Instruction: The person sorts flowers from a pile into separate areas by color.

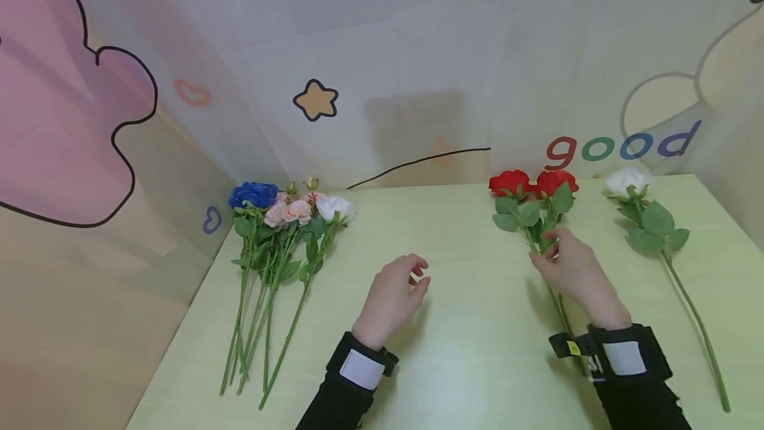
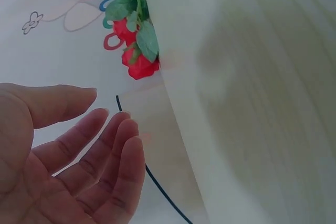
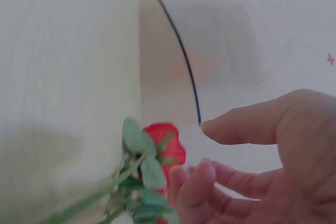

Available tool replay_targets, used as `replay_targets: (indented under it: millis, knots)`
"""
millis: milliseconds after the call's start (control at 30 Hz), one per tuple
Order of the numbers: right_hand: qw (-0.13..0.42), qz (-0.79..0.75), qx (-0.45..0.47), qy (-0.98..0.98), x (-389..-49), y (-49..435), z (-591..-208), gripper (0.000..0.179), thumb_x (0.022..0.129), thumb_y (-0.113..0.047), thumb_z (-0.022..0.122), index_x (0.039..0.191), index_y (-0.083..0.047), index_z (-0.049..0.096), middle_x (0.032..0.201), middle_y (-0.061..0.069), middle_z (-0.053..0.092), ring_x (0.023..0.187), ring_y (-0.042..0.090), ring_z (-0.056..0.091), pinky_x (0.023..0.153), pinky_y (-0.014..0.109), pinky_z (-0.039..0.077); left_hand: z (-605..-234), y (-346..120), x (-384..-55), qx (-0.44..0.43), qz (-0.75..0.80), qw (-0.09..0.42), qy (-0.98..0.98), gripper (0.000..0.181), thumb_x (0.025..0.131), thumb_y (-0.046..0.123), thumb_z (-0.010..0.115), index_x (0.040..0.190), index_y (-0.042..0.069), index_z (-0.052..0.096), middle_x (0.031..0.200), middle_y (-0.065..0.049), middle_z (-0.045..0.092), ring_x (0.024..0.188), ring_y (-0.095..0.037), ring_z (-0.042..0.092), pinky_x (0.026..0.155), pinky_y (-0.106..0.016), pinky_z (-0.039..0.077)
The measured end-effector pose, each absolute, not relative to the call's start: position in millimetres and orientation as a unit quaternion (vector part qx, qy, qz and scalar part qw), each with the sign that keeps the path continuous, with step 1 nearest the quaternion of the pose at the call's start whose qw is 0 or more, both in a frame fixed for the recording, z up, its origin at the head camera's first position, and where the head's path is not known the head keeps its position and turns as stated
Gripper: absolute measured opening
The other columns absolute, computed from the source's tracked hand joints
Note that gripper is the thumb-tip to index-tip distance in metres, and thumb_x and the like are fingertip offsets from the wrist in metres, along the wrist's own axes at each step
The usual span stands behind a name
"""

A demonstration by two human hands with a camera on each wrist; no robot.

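Two red roses with green leaves lie side by side on the table, right of the middle. Over their upper stems and leaves is my right hand. In the right wrist view the thumb stands apart from the bent fingers, and the rose stem runs outside that gap. My left hand hovers above the middle of the table, its fingers loosely bent. Nothing lies between its thumb and fingers in the left wrist view.
On the left lies a bunch with a blue flower, pink roses and a white rose, stems toward me. A single white rose lies at the far right. A printed cloth backdrop hangs behind the table.
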State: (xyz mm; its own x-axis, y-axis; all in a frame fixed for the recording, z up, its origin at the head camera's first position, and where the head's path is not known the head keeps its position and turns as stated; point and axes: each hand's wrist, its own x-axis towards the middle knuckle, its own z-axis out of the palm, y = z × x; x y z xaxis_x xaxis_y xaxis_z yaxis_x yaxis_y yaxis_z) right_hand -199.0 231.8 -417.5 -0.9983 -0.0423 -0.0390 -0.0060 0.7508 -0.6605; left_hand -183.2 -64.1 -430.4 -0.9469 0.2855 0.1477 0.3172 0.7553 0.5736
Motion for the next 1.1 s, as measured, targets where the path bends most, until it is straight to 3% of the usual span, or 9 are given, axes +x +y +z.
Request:
replay_targets:
  millis: [200, 433, 1100]
  knots:
    - [-0.017, -0.436, -0.051, 0.898, -195.6, 202.7, -407.3, 0.039, 0.1, -0.013, 0.058, 0.132, 0.007, 0.049, 0.104, 0.022, 0.061, 0.084, 0.024, 0.06, 0.062, 0.024, 0.049, -425.8, -81.6, -184.4, -0.162, -0.263, 0.062, -0.949, 0.02, 0.096, 0.014, 0.068, 0.113, 0.004, 0.069, 0.098, -0.009, 0.072, 0.082, -0.022, 0.067, 0.069, -0.027, 0.051]
    - [-0.033, -0.557, -0.04, 0.829, -193.0, 162.6, -404.5, 0.033, 0.102, -0.011, 0.054, 0.132, 0.002, 0.052, 0.11, 0.021, 0.06, 0.077, 0.002, 0.063, 0.071, 0.016, 0.054, -421.5, -100.1, -188.0, -0.154, -0.201, 0.085, -0.964, 0.02, 0.094, 0.014, 0.069, 0.112, 0.004, 0.07, 0.098, -0.009, 0.071, 0.08, -0.023, 0.067, 0.066, -0.031, 0.053]
    - [0.123, -0.737, -0.017, 0.665, -189.4, 54.6, -417.4, 0.024, 0.102, -0.005, 0.051, 0.124, 0.002, 0.056, 0.091, -0.001, 0.061, 0.082, 0.014, 0.063, 0.078, 0.023, 0.055, -414.8, -185.6, -179.3, -0.081, -0.147, 0.074, -0.983, 0.02, 0.094, 0.013, 0.069, 0.11, 0.001, 0.069, 0.1, -0.015, 0.072, 0.086, -0.029, 0.069, 0.072, -0.042, 0.056]
